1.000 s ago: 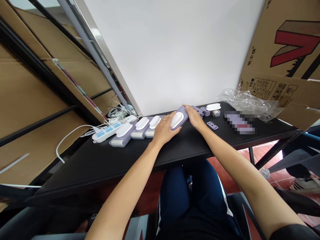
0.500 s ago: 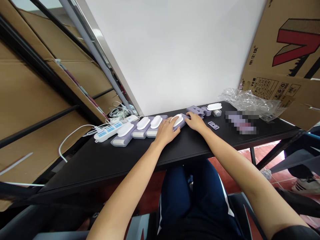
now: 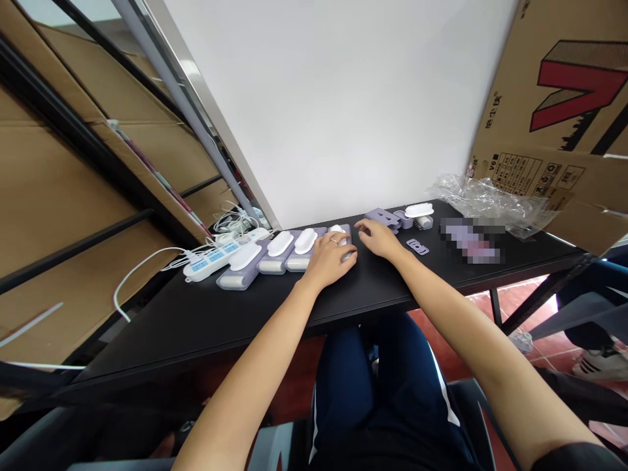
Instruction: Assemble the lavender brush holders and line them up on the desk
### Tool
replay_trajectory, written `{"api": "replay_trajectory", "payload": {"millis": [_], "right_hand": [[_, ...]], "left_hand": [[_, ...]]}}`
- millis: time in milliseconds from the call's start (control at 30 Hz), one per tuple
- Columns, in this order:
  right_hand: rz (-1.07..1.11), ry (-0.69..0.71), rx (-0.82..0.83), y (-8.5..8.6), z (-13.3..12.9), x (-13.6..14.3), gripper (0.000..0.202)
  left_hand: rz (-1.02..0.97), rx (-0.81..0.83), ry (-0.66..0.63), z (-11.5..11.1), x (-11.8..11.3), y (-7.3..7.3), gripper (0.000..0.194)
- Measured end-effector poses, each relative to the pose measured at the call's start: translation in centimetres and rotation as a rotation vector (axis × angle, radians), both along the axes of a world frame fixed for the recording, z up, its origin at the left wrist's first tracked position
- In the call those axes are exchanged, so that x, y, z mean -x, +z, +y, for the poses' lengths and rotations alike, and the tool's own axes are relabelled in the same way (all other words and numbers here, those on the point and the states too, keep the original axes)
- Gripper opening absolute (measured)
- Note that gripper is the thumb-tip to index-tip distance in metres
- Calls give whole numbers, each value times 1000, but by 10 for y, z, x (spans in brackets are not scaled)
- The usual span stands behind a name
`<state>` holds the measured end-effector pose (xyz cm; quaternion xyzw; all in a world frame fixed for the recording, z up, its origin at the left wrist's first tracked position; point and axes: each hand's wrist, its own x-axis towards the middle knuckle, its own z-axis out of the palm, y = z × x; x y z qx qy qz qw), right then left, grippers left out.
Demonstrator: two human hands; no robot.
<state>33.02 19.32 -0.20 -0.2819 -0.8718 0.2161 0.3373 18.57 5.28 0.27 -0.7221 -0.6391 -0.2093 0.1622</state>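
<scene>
My left hand [image 3: 330, 259] is closed over a light-purple device [image 3: 347, 234] with a white oval top, the rightmost of a row; the palm hides much of it. Left of it stand similar devices, among them one beside my fingers [image 3: 306, 241], a middle one [image 3: 281, 243] and an end one [image 3: 245, 256], each with a white oval pad and a pale front end. My right hand [image 3: 377, 237] is just right of the held device, its fingers bent and apart with nothing in them. Behind the right hand lies a flat purple part [image 3: 383, 216] with cut-outs.
A white power strip [image 3: 210, 260] with cables stands at the left. A small purple plate [image 3: 417, 246], another white-topped piece [image 3: 419, 210], a blurred-out item [image 3: 471, 241] and clear plastic wrap [image 3: 495, 199] lie rightward on the black table [image 3: 196, 333]. A cardboard box [image 3: 564, 163] stands at the right.
The device under my left hand has shifted left, closer to the row. My right hand has come off its right side and moved slightly left, fingers now free.
</scene>
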Motion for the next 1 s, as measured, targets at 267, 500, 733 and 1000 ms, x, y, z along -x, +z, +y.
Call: {"api": "replay_trajectory", "payload": {"millis": [267,500,733,1000], "right_hand": [[-292,-545,-88,3,10,-18,47],[-263,-601,-133,0,-3,-8,45],[-258,-490,63,8,-5,-10,52],[212,-4,15,14,-25,-4,50]], "left_hand": [[-30,-48,149,4,5,-4,26],[-36,-44,146,3,4,-3,27],[-81,-70,133,3,4,-2,27],[-278,-222,221,0,3,8,45]]}}
